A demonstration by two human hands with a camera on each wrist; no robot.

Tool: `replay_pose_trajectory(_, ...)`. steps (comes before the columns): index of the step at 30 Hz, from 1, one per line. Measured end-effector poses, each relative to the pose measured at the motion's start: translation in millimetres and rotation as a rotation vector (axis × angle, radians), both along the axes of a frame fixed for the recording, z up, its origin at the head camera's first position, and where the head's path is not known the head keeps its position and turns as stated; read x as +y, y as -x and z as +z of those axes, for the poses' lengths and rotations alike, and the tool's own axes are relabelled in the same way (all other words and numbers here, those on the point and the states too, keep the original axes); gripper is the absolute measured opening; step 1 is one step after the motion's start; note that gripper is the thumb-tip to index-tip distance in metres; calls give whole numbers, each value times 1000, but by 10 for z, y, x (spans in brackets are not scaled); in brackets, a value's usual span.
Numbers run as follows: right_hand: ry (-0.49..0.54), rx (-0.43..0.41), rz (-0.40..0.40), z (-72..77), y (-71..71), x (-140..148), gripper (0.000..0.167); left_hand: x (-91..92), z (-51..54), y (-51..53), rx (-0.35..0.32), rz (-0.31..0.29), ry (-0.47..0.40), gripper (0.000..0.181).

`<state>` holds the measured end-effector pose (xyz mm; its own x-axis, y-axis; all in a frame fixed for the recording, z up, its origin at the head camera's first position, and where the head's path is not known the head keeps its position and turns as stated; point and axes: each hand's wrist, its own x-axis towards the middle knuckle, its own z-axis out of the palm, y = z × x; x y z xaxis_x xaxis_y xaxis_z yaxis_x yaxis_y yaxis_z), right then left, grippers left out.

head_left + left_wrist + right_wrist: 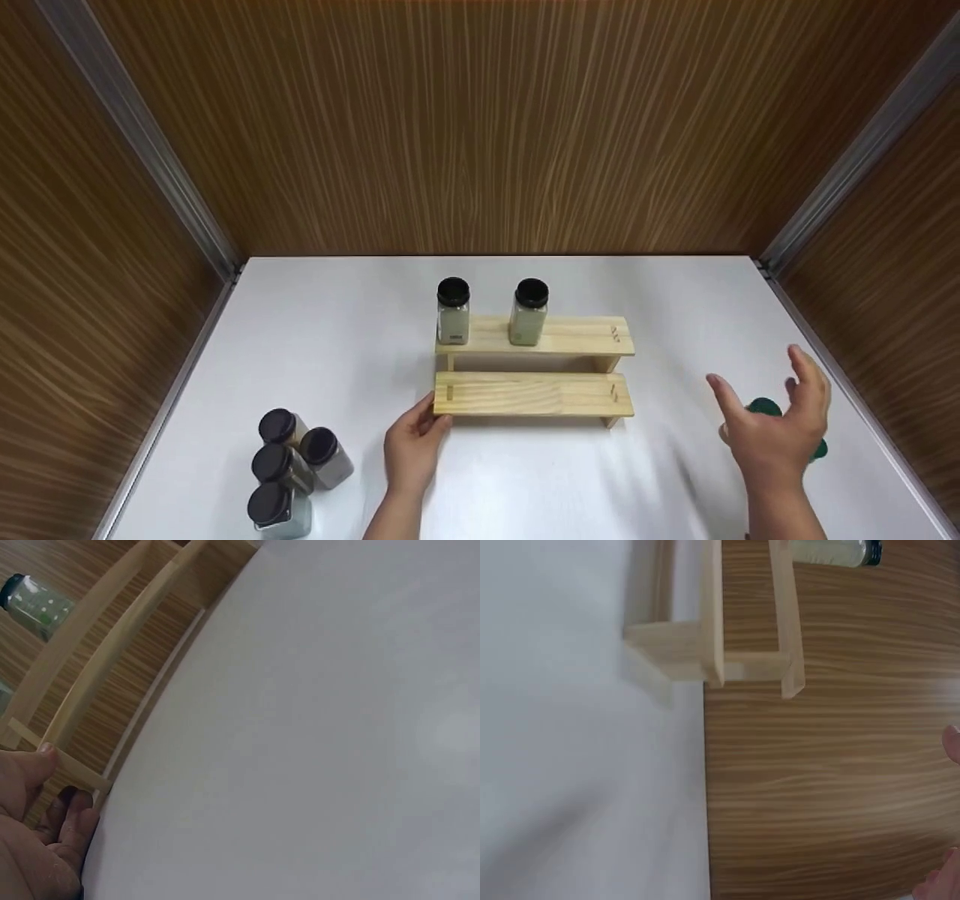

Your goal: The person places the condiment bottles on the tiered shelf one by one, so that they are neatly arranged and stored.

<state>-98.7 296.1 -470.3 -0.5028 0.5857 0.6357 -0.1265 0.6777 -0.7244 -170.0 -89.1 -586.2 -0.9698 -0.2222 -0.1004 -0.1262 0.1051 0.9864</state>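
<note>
A two-step wooden rack [499,394] stands on the white table. My left hand [412,446] grips its lower step at the left front corner, thumb on the front edge; the left wrist view shows the hand [45,832] at the rack's end [82,769]. Two black-capped jars, one at the left end [453,311] and one near the middle [529,312], stand upright on the upper step. Right of the rack, my right hand [780,435] is raised with thumb and fingers spread, holding nothing. Green-capped items [763,406] are partly hidden behind it.
Several black-capped jars [279,465] stand grouped at the table's left front. Brown wood-grain panels [495,127] enclose the back and both sides of the white table [322,322], with metal strips at the corners.
</note>
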Motion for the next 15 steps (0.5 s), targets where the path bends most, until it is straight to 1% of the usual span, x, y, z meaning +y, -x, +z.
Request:
replay_pose_trajectory(5,7,-18,-73,-149,-143,197,90,-2,0,5,-4,6,11,46)
replay_pose_trajectory(9,50,-40,-111,-228,-263,314,92,-5,-4,0,1,8,4,46)
replay_pose_trajectory(12,104,-80,-157,-282,-338,396,96,-2,4,-12,11,4,-7,46)
replay_pose_trajectory(15,149,-136,-205,-347,-402,475,100,1,15,-22,19,-1,-15,47)
